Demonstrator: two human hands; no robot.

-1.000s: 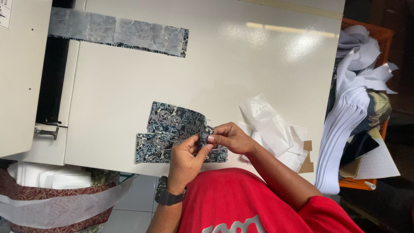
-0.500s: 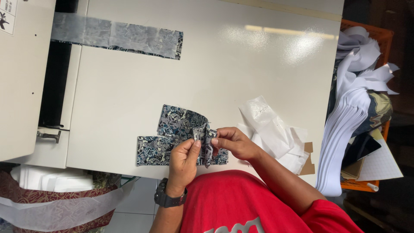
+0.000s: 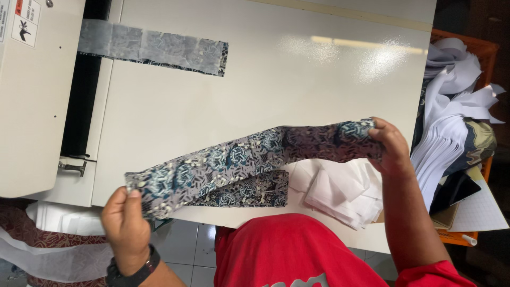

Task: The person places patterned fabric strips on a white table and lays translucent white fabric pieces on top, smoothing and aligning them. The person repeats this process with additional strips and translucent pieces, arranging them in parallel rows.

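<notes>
Both hands, left hand (image 3: 126, 227) and right hand (image 3: 391, 147), now pinch the patterned strip (image 3: 249, 159) stretched lengthwise along the table's (image 3: 297, 85) near edge (bunched up before).

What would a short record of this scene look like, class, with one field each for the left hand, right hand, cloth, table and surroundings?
left hand: the left hand pinches one end of the patterned cloth strip
right hand: the right hand grips the other end
cloth: stretched out between both hands above the table, blue and grey print
table: white table; a second patterned piece and white fabric pieces lie on it
surroundings: a machine with another strip coming out of it; a stack of white sheets to one side
</notes>
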